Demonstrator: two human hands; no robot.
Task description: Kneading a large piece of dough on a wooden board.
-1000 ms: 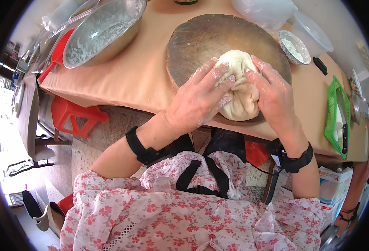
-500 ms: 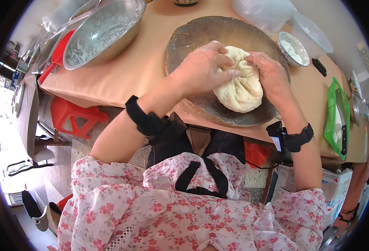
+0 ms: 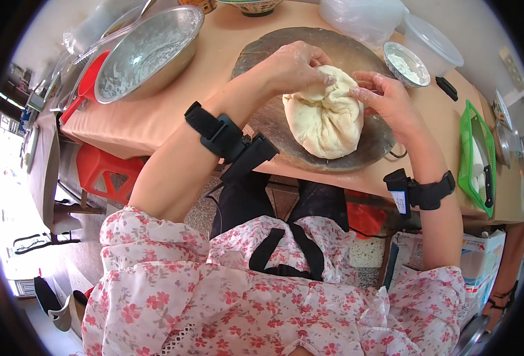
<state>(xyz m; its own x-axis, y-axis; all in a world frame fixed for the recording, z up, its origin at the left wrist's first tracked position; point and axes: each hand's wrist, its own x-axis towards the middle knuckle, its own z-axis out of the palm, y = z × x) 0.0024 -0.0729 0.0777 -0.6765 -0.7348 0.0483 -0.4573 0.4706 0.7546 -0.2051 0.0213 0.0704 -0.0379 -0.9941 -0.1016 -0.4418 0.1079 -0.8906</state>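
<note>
A pale ball of dough (image 3: 324, 127), its top gathered in creases, sits on a round dark wooden board (image 3: 262, 50). My left hand (image 3: 300, 68) is closed on the dough's far edge, its thumb and fingers pinching a fold. Against the dough's right side rests my right hand (image 3: 392, 104), with its fingers apart and the tips at the creased top. Flour dusts the fingers of both hands. A bowl of white flour (image 3: 406, 65) stands just past the board's right edge.
A large floury metal bowl (image 3: 149, 53) tilts at the left, beside a red dipper (image 3: 89, 77). Farther right are a lidded clear plastic tub (image 3: 431, 44) and a green basket (image 3: 466, 157) holding a black-handled knife (image 3: 488, 187). A red stool (image 3: 104, 172) is beneath the table's left side.
The left hand has moved up to the dough's far edge, drawing a fold there. The right hand's fingers have spread and lifted partly off the dough's side.
</note>
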